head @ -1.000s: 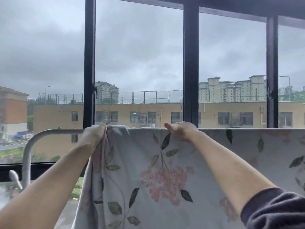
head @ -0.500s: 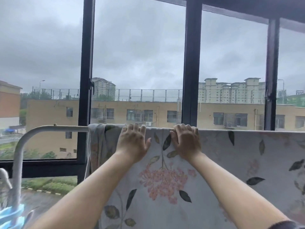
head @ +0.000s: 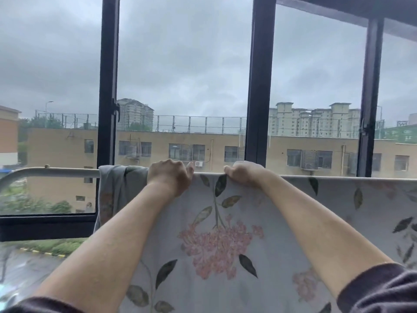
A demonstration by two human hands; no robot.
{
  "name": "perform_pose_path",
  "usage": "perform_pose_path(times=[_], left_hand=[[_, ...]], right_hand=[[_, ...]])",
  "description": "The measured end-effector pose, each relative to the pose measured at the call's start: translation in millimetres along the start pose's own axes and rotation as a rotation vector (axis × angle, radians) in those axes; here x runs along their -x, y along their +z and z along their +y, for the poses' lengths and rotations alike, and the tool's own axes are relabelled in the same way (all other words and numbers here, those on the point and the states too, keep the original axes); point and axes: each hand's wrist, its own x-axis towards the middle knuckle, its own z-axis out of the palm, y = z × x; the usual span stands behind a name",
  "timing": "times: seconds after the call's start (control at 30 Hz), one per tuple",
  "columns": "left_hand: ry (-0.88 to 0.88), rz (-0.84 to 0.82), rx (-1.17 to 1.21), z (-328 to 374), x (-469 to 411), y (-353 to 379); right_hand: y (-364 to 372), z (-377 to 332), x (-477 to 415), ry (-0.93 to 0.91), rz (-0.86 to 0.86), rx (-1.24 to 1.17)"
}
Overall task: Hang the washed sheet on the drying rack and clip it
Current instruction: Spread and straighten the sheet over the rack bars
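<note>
A pale grey sheet point(head: 225, 222) printed with pink flowers and dark leaves hangs over the white top bar of the drying rack point(head: 52, 172). Its left edge is bunched near the bar's bare end. My left hand point(head: 169, 177) grips the sheet's top fold at the bar with curled fingers. A little to the right, my right hand point(head: 244, 173) grips the same fold, thumb pointing left. No clip is visible.
Black window frames point(head: 259, 86) stand just behind the rack, with a sill point(head: 45, 224) at lower left. Outside are tan buildings and a grey sky. The rack bar curves downward at the far left.
Both hands lay flat on the sheet half a second ago; now their fingers are curled over the top fold at the bar. The left hand earlier moved right from the sheet's left edge.
</note>
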Motion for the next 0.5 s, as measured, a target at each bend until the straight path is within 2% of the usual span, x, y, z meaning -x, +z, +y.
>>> perform_pose_path(times=[0.03, 0.17, 0.2, 0.3, 0.5], left_hand=[[-0.005, 0.001, 0.006, 0.1, 0.9, -0.3], [-0.021, 0.041, 0.025, 3.0, 4.1, -0.9], [-0.025, 0.052, 0.022, 3.9, 3.9, -0.2], [-0.033, 0.097, 0.014, 8.0, 4.6, 3.0], [0.104, 0.35, 0.02, -12.2, 21.2, 27.9]], right_hand=[[4.3, 1.1, 2.7, -0.016, 0.08, 0.006], [37.0, 0.0, 18.6, -0.146, 0.61, 0.017], [43.9, -2.5, 21.8, -0.19, 0.681, 0.001], [57.7, -7.2, 21.6, -0.231, 0.79, -0.005], [63.7, -2.6, 8.4, -0.168, 0.866, 0.01]])
